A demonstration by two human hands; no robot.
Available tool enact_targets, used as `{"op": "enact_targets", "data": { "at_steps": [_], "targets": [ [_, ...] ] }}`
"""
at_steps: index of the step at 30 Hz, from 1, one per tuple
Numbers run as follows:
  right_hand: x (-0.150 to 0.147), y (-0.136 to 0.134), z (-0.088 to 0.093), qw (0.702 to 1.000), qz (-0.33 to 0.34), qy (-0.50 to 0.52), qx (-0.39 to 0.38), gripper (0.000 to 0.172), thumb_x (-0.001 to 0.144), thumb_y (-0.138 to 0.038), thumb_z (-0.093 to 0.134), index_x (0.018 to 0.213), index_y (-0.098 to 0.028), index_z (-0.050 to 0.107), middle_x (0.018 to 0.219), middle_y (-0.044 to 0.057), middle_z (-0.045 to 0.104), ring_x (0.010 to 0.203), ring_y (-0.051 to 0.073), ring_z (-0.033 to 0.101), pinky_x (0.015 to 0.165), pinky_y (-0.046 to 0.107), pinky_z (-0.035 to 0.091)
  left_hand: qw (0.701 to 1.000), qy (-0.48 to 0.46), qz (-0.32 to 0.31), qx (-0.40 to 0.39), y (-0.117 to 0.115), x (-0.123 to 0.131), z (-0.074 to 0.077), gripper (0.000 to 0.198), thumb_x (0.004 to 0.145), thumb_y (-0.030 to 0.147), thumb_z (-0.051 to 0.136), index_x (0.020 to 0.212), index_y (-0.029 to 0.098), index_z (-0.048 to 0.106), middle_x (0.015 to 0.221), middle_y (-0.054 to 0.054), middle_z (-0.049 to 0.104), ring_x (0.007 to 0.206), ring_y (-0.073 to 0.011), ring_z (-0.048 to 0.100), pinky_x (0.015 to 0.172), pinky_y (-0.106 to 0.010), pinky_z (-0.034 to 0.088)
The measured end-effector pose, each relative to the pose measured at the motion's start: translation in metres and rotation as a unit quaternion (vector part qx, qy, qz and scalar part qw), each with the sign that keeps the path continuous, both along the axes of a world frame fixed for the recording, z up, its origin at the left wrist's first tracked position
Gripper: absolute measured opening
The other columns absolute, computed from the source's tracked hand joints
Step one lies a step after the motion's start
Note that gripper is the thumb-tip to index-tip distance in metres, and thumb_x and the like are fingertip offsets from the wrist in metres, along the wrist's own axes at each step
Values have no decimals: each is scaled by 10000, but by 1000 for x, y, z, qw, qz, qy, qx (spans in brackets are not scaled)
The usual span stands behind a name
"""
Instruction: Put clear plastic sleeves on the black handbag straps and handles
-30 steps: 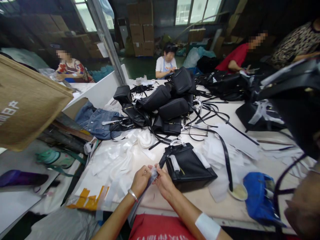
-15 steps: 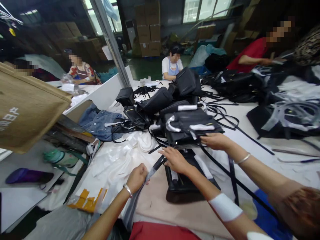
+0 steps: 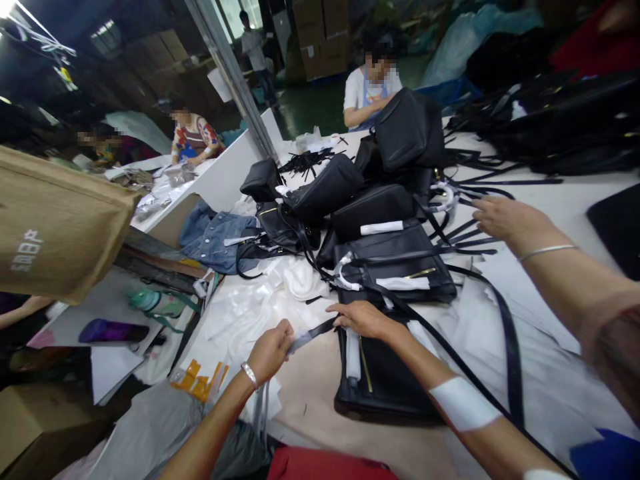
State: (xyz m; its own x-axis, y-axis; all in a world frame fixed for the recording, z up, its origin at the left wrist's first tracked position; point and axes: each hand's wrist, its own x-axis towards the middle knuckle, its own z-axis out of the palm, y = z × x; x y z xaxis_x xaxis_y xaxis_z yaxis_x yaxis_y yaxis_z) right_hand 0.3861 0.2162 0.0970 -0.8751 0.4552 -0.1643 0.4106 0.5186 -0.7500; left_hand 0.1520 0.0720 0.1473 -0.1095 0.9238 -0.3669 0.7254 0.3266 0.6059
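My left hand [image 3: 270, 350], with a bracelet at the wrist, is closed on the plastic-wrapped end of a black strap [image 3: 313, 333]. My right hand [image 3: 363, 319] lies on the same strap where it meets the top of a flat black handbag [image 3: 385, 387], and its fingers pinch the strap. The strap runs taut between my two hands. Just behind lies a second black bag [image 3: 400, 263] with white paper-wrapped handles. A co-worker's hand [image 3: 500, 217], also with a bracelet, hovers over loose straps at the right.
More black bags [image 3: 350, 187] and loose straps are heaped mid-table. White wrapping paper [image 3: 250, 310] lies to the left, with a denim garment [image 3: 210, 237] beyond it. A brown jute bag [image 3: 55, 227] hangs at the far left. Other people sit at tables behind.
My right hand left my left hand and moved onto the strap at the bag. A co-worker set a second black bag behind mine and drew the hand back to the right.
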Motion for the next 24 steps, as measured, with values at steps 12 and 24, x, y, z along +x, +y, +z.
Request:
{"op": "enact_targets", "data": {
  "at_steps": [12,24],
  "targets": [
    [-27,31,-24,945,155,-120,-261,425,768,-302,564,1168,-157,568,549,-4,648,526,145,605,568,217,419,994,92,-56,-29,19,22,28,182,888,336,369,796,221,477,552,25,551,532,-145,530,556,-231,302],
    [-24,31,-31,990,121,-61,-48,563,759,-333,612,1292,-222,470,717,48,685,698,201,637,574,229,363,941,302,-152,-19,17,31,28,172,906,247,327,897,215,496,727,-45,615,689,-188,571,607,-262,320]
  ]
}}
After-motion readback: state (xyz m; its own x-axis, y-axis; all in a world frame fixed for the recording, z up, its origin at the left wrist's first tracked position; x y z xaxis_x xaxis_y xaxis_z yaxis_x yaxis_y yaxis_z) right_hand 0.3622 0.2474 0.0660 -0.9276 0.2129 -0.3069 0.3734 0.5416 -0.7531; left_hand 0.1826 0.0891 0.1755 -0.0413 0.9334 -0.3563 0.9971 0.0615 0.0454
